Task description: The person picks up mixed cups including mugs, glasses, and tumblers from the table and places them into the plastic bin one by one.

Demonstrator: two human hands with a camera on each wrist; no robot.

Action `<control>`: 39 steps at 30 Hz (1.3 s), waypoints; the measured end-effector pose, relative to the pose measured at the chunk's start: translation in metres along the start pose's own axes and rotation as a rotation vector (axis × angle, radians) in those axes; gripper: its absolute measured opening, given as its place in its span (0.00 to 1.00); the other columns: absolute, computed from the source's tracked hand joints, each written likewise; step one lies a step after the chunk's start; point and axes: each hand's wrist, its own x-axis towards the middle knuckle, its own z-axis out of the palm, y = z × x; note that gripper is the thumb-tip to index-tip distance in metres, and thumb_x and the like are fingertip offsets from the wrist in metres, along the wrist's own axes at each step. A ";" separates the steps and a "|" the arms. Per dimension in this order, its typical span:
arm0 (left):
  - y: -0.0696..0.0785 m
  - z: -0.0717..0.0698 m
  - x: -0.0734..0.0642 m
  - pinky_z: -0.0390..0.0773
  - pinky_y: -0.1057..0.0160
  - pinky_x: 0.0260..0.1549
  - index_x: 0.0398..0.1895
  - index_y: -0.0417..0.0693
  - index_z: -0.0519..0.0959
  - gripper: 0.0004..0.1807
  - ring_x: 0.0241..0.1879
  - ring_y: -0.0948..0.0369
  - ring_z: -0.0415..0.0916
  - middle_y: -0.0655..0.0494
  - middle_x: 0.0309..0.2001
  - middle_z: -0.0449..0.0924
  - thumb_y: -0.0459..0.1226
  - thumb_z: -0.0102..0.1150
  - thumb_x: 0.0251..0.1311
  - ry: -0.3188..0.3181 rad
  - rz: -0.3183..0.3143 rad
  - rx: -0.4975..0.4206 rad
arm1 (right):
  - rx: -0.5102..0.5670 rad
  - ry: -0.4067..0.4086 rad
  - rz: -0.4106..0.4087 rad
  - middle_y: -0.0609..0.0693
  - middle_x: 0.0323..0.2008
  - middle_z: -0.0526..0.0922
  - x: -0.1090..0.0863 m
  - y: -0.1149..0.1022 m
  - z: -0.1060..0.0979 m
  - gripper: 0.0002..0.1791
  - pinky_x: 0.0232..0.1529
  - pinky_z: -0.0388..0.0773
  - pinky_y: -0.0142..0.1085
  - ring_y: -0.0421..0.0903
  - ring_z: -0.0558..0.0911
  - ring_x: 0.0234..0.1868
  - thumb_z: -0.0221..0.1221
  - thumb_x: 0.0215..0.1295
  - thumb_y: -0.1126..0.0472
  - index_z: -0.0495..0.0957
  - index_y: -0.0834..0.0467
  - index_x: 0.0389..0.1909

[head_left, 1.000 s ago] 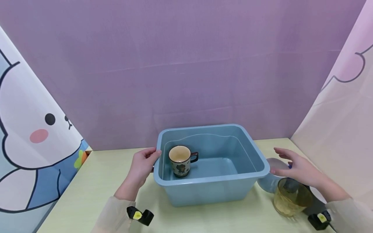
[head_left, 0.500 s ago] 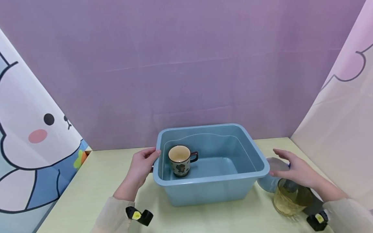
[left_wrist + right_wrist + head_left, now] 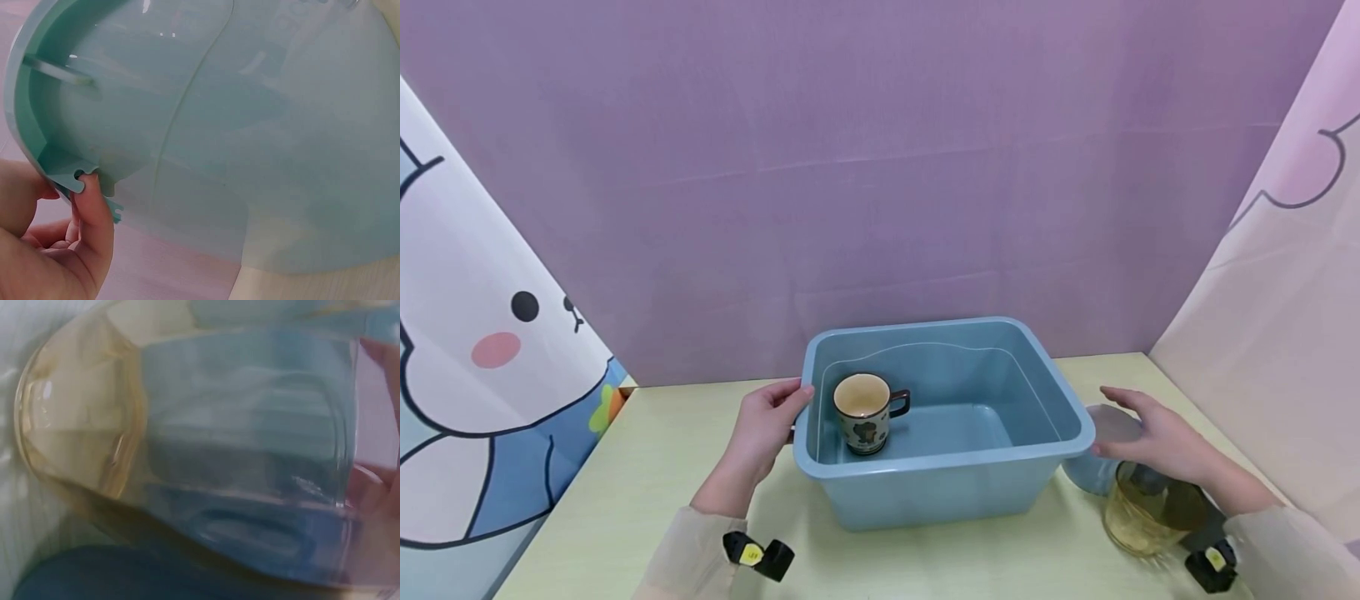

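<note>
A pale blue plastic basin (image 3: 940,492) stands on the table with a patterned mug (image 3: 863,417) upright inside, its dark handle pointing right. My left hand (image 3: 763,421) pinches the basin's left rim. In the left wrist view its thumb and fingers grip a notched tab (image 3: 69,172) under the basin's rim. Beside the basin's right end, my right hand (image 3: 1172,442) spreads its thumb and fingers over a light blue cup (image 3: 1093,471); whether they touch it I cannot tell. A clear amber glass (image 3: 1138,521) stands just in front and fills most of the right wrist view.
A dark cup-like object (image 3: 1213,529) sits partly hidden behind the amber glass. The pale table (image 3: 625,500) reaches back to a purple cloth (image 3: 887,167). Printed cloths hang left (image 3: 445,358) and right (image 3: 1285,333).
My right hand and wrist have shifted slightly left. The left hand keeps its hold on the basin, and the basin and mug stay where they were.
</note>
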 end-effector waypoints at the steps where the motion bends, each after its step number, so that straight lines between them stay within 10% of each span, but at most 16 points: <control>1: 0.000 0.000 0.000 0.83 0.59 0.38 0.60 0.43 0.72 0.22 0.38 0.60 0.78 0.42 0.50 0.77 0.44 0.52 0.67 0.001 0.001 0.000 | -0.002 -0.002 0.002 0.70 0.61 0.67 0.000 0.000 0.000 0.49 0.43 0.74 0.52 0.65 0.71 0.56 0.71 0.47 0.48 0.61 0.69 0.65; 19: -0.002 0.000 0.001 0.83 0.61 0.36 0.59 0.43 0.73 0.22 0.37 0.61 0.78 0.43 0.50 0.77 0.44 0.52 0.66 -0.003 0.000 -0.015 | -0.023 -0.028 0.048 0.71 0.56 0.71 0.001 0.008 0.005 0.51 0.31 0.74 0.37 0.57 0.77 0.43 0.71 0.46 0.45 0.62 0.71 0.64; 25: -0.003 0.000 0.001 0.83 0.62 0.35 0.59 0.42 0.73 0.22 0.36 0.61 0.79 0.42 0.50 0.77 0.44 0.53 0.66 -0.001 0.008 -0.020 | -0.055 -0.038 0.039 0.70 0.53 0.75 0.001 0.008 0.006 0.51 0.41 0.73 0.52 0.56 0.78 0.41 0.72 0.43 0.44 0.64 0.71 0.62; 30: -0.004 0.001 0.002 0.83 0.62 0.33 0.58 0.42 0.74 0.22 0.35 0.61 0.79 0.41 0.49 0.78 0.44 0.53 0.66 0.003 0.010 -0.021 | -0.059 -0.034 0.026 0.71 0.53 0.75 0.001 0.008 0.006 0.52 0.54 0.54 0.68 0.62 0.78 0.45 0.72 0.41 0.44 0.64 0.71 0.62; 39: -0.004 0.001 0.002 0.83 0.62 0.34 0.58 0.42 0.74 0.22 0.36 0.61 0.79 0.42 0.49 0.78 0.45 0.53 0.66 -0.001 0.010 -0.021 | -0.123 -0.044 0.048 0.69 0.48 0.79 0.003 0.010 0.007 0.54 0.55 0.48 0.72 0.63 0.80 0.43 0.72 0.38 0.40 0.65 0.71 0.61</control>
